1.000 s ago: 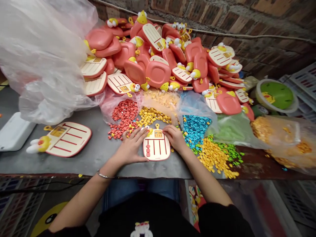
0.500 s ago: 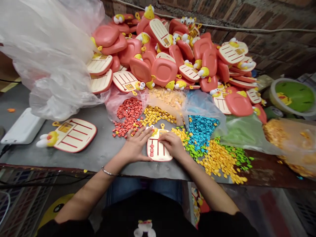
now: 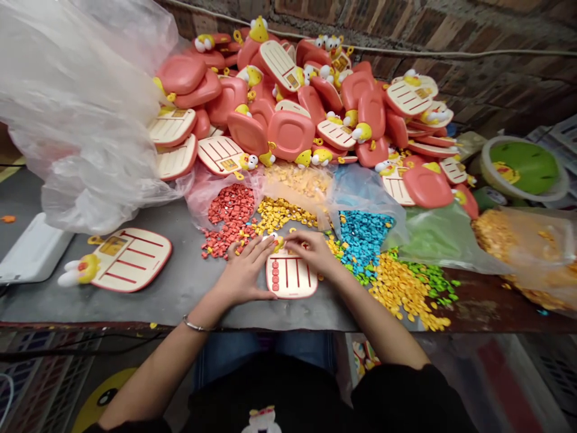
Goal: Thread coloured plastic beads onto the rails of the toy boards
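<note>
Your cream slotted board (image 3: 293,281) lies flat in front of you, its duck-head end pointing away from you and its long axis running straight out from your body. Your left hand (image 3: 246,264) is spread flat, touching the board's left side; your right hand (image 3: 318,251) curls over its top right, fingertips bunched, and whether they pinch anything can't be made out. Beneath is a grey tabletop (image 3: 174,308); behind rises a brick wall (image 3: 442,24) with one pale cable (image 3: 451,54). You have four slots, with four red pieces (image 3: 276,275) in the leftmost. One second board (image 3: 135,260) lies to your left, head leftward, near one white box (image 3: 33,249).
</note>
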Available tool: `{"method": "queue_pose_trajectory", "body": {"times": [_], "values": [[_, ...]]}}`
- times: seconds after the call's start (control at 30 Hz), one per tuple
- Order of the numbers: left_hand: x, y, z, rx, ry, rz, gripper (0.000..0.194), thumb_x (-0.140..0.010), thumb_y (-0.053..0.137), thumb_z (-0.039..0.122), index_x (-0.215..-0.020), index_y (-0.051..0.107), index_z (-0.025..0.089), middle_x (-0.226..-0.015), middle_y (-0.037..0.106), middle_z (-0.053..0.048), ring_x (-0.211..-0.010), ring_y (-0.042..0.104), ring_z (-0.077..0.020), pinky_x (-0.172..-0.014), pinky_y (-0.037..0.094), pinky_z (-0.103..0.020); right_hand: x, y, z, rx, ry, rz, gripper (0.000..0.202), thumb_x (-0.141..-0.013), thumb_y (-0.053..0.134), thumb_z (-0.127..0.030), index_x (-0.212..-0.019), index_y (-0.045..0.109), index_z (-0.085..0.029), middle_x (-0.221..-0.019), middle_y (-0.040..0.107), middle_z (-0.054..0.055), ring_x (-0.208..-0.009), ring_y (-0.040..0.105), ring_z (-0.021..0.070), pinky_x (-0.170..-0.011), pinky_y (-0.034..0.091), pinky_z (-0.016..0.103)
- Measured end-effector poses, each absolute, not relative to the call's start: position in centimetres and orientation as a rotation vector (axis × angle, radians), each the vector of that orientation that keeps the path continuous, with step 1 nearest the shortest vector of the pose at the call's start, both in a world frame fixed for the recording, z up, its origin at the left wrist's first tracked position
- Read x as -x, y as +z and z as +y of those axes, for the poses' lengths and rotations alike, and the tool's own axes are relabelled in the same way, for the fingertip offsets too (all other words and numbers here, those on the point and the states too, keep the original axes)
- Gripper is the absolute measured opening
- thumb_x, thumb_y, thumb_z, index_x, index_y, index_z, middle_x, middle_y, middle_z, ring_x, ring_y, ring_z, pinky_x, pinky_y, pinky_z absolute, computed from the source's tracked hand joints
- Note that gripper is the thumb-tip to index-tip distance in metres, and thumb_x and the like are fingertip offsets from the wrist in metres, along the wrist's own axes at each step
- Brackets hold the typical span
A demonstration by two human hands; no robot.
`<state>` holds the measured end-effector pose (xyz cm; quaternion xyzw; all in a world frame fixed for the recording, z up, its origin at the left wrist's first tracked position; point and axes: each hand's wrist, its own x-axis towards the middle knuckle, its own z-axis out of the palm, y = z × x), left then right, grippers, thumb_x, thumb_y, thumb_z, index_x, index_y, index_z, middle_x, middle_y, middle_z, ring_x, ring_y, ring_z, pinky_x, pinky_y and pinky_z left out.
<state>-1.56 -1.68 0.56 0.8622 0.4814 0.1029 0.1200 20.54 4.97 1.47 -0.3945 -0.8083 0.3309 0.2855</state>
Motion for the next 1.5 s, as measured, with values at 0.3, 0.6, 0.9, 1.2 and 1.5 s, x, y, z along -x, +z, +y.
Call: {"method": "queue_pose_trajectory", "body": {"times": [0.3,0.6,0.9,1.2,1.5], "values": [[1.7,0.6,-1.7,-2.534,0.304,1.374,0.107,-0.068,0.061,0.080,-0.154,0.027,0.024,-0.158,0.029,-0.012,-0.142,0.028,-0.0374,-0.111,0.005,-0.051,-24.8,-0.5,9.5,1.342,0.219,-2.366,0.021,-0.091,0.049,-0.009,-0.087,0.067,-0.019,-0.090,0.065,0.009,-0.086,0.060,0.0221,-0.076,0.048,0.031],[1.6,0.1,-1.8,-2.547,0.355,1.384,0.093,-0.074,0.056,0.079,-0.150,0.037,0.028,-0.159,0.029,-0.009,-0.142,0.028,-0.0362,-0.111,0.003,-0.051,-24.8,0.5,3.7,1.083,0.502,-2.200,0.017,-0.095,0.049,-0.018,-0.092,0.066,-0.020,-0.097,0.066,0.009,-0.089,0.063,0.0199,-0.079,0.053,0.034],[1.5,0.1,-1.8,-2.578,0.385,1.388,0.092,-0.074,0.055,0.079,-0.149,0.039,0.028,-0.157,0.032,-0.009,-0.141,0.031,-0.0361,-0.112,0.002,-0.051,-24.8,-0.7,3.1,1.050,0.424,-2.170,0.013,-0.093,0.055,-0.018,-0.093,0.068,-0.021,-0.101,0.071,0.010,-0.095,0.064,0.0236,-0.087,0.052,0.043],[1.4,0.0,-1.7,-2.579,0.388,1.405,0.094,-0.071,0.059,0.079,-0.149,0.039,0.028,-0.156,0.034,-0.010,-0.140,0.033,-0.0368,-0.112,0.004,-0.052,-25.2,-0.5,2.6,1.150,0.399,-2.176,0.019,-0.096,0.052,-0.021,-0.093,0.070,-0.021,-0.083,0.062,0.007,-0.081,0.060,0.0199,-0.072,0.052,0.033],[1.5,-0.2,-1.8,-2.577,0.377,1.411,0.093,-0.072,0.058,0.079,-0.148,0.041,0.027,-0.158,0.032,-0.009,-0.141,0.031,-0.0354,-0.112,0.004,-0.051,-25.1,-0.9,2.9,1.149,0.090,-2.297,0.021,-0.095,0.049,-0.020,-0.090,0.070,-0.020,-0.097,0.064,0.011,-0.092,0.057,0.0234,-0.079,0.052,0.038]]}}
